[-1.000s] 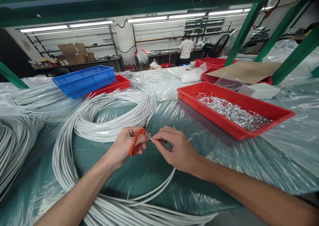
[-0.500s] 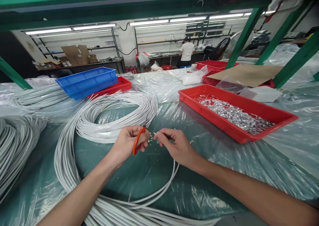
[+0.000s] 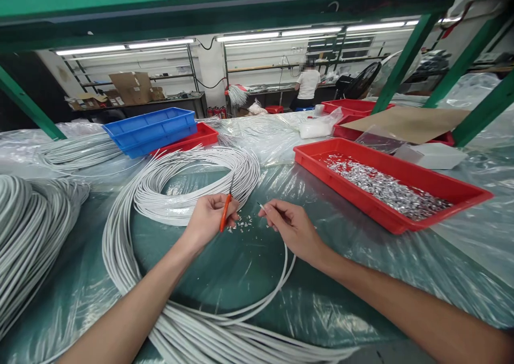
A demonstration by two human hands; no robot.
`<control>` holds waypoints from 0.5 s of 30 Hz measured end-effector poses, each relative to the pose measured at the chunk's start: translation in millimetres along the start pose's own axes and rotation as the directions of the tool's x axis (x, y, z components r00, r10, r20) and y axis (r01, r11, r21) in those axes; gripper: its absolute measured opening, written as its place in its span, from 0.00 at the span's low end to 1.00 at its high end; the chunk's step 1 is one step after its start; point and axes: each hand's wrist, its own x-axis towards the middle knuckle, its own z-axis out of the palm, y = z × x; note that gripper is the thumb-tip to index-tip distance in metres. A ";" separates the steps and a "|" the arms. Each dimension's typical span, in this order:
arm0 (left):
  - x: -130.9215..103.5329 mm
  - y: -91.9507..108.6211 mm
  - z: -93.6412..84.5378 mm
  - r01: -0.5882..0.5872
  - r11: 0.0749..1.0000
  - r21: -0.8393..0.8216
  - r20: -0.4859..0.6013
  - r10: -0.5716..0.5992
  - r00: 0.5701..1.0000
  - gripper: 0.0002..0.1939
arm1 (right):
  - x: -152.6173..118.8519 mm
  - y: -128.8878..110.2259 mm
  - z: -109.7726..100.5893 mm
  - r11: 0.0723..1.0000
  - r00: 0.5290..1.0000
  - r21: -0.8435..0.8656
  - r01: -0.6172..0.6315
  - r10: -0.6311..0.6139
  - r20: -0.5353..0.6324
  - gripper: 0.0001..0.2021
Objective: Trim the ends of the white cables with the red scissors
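Observation:
My left hand [image 3: 212, 218] is closed around orange-handled scissors [image 3: 226, 212], whose dark blades point up and away. A thin white cable [image 3: 284, 273] is pinched in my right hand [image 3: 287, 225], its dark tip sticking out toward the left hand. The two hands are a short gap apart. Small pale scraps [image 3: 243, 224] lie on the green table between them. Behind my left hand is a large coil of white cable [image 3: 193, 201], and more cables [image 3: 225, 337] run along the front under my forearms.
A red tray [image 3: 389, 220] of small silvery metal pieces stands at the right. A blue bin [image 3: 152, 131] sits partly on a red one [image 3: 204, 135] at the back left. Another cable bundle [image 3: 36, 241] lies far left. A person in white [image 3: 308, 84] is in the background.
My hands have moved apart, so the cable tip shows free of the left hand. The scissors have turned to a more upright, edge-on position. The view has shifted slightly.

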 end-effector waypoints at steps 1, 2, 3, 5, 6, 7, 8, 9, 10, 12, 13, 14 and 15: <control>0.2 -0.4 -0.4 -0.006 1.000 -0.004 0.000 0.006 1.000 0.12 | 3.3 -3.6 -2.4 1.000 1.000 0.014 -0.004 0.004 0.008 0.18; 0.4 -1.0 -1.0 -0.009 1.000 -0.009 -0.002 0.008 1.000 0.13 | 7.0 -9.5 -6.4 0.999 1.000 0.038 -0.017 0.017 0.018 0.18; 0.8 -1.6 -1.6 -0.009 1.000 -0.014 -0.005 0.009 1.000 0.13 | 10.1 -17.8 -12.0 0.996 0.999 0.076 -0.043 0.041 0.026 0.19; 2.4 -2.8 -2.9 -0.011 1.000 -0.019 -0.007 0.011 1.000 0.14 | 9.2 -40.4 -27.7 0.972 0.992 0.202 -0.122 0.121 0.019 0.19; 3.5 -3.2 -3.4 -0.017 1.000 -0.017 -0.007 0.017 1.000 0.15 | 2.6 -53.2 -36.9 0.947 0.987 0.279 -0.157 0.161 0.011 0.19; 4.6 -3.4 -3.8 -0.025 1.000 -0.015 -0.006 0.025 1.000 0.15 | -9.0 -65.3 -45.9 0.917 0.981 0.354 -0.187 0.196 0.011 0.18; 5.3 -3.4 -3.9 -0.031 0.999 -0.016 -0.009 0.030 1.000 0.15 | -25.7 -75.6 -54.0 0.882 0.974 0.422 -0.210 0.225 0.013 0.17; 5.7 -3.1 -3.7 -0.032 0.999 -0.018 -0.015 0.032 0.999 0.16 | -46.8 -83.2 -60.3 0.850 0.968 0.472 -0.234 0.248 0.032 0.17; 5.4 -2.7 -3.2 -0.033 0.999 -0.021 -0.023 0.033 0.999 0.16 | -71.1 -87.3 -64.5 0.816 0.956 0.508 -0.276 0.290 0.054 0.17; 2.9 -1.4 -1.8 -0.035 0.999 -0.017 -0.030 0.034 0.999 0.17 | -123.6 -84.9 -65.6 0.722 0.909 0.583 -0.372 0.410 0.072 0.18; 0.8 -0.6 -1.1 -0.044 0.999 -0.002 -0.032 0.044 0.999 0.17 | -148.7 -78.7 -62.7 0.677 0.872 0.609 -0.413 0.486 0.050 0.18; -1.6 0.3 -0.3 -0.056 0.998 0.027 -0.036 0.057 0.998 0.16 | -171.3 -69.7 -58.0 0.633 0.823 0.637 -0.441 0.568 0.006 0.18; -4.1 1.2 0.5 -0.075 0.995 0.061 -0.041 0.078 0.996 0.15 | -190.4 -58.8 -52.4 0.606 0.767 0.652 -0.456 0.639 -0.057 0.19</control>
